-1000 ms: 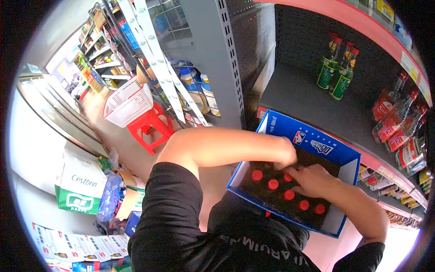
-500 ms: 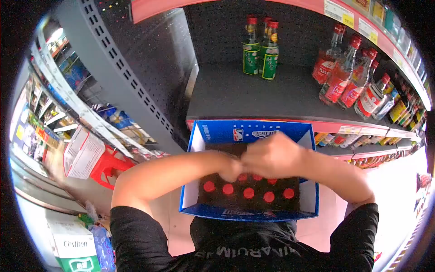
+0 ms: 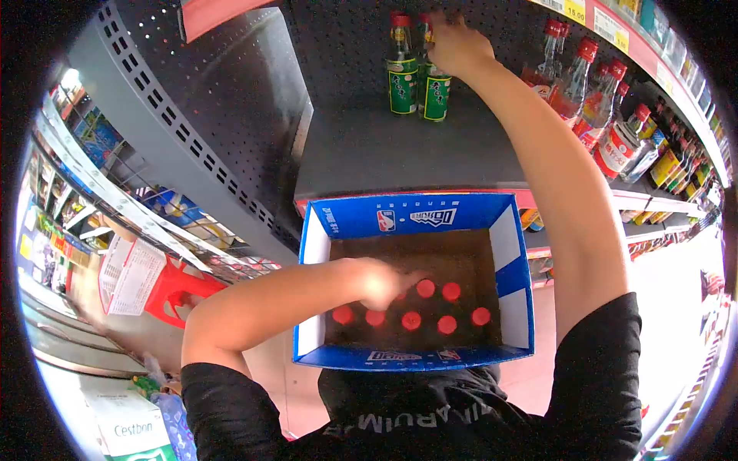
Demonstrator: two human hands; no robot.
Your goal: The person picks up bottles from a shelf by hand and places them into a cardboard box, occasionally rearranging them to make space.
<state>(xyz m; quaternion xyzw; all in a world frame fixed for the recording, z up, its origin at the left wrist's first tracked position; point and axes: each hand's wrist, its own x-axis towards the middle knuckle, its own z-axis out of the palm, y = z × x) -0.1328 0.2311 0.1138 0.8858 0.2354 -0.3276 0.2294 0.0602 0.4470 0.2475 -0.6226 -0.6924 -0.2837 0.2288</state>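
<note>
In the head view my left hand (image 3: 378, 284) is inside a blue cardboard box (image 3: 411, 359), its index finger stretched out over the red bottle caps (image 3: 411, 320). One cap is partly hidden beneath these fingers. My right hand (image 3: 460, 48) reaches up to the shelf, fingers curled around the neck of a clear bottle (image 3: 436, 96) with a green label and red cap. The hand covers most of that neck. Close on its left stands a matching green-label bottle (image 3: 401, 81). Inside the box, several red-capped bottles stand upright in the half nearest my body.
The dark shelf (image 3: 400, 157) lies just beyond the box. Several red-labelled bottles (image 3: 573, 84) stand on it at the right. A perforated grey upright (image 3: 181, 127) borders it on the left. Further left are a red carrier (image 3: 173, 288) and a white Cestbon carton (image 3: 127, 422).
My right hand has gone from the box up to the green-label bottles. My left hand stays over the caps, finger now extended. The view has shifted slightly.
</note>
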